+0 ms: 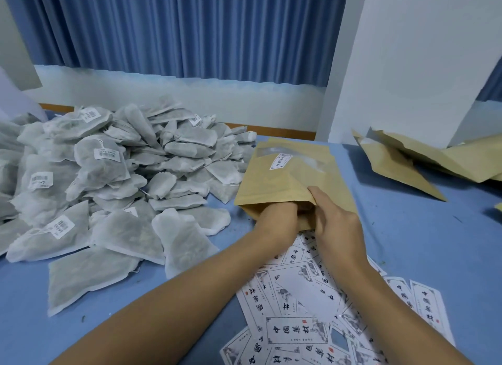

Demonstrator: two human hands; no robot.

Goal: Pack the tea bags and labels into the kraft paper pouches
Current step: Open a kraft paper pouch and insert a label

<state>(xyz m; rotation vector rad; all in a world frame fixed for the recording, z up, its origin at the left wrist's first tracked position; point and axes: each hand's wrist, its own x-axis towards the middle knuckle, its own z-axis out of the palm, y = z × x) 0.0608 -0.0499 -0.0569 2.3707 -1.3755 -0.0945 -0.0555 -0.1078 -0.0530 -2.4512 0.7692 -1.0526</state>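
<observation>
The flat brown kraft paper pouch (pixel 285 179), bearing a small white sticker, is being held on the blue table (pixel 407 242) with its open mouth turned toward the person. The left hand (pixel 274 218) is being reached into that mouth, the forearm being stretched up from the lower left. Its fingers are being hidden by the paper, so it cannot be told whether anything is being held. The right hand (pixel 336 223) is being kept at the mouth's right side, the upper lip being pinched between thumb and curled fingers.

Left of the pouch, pale grey mesh tea bags (pixel 108 174) are being kept in a loose heap that is being cut off at the frame edge. Nearer than the pouch, white printed paper labels (pixel 293 332) are being partly covered by both forearms. Right of the pouch, crumpled brown spare pouches (pixel 407 160) are being cropped by the frame.
</observation>
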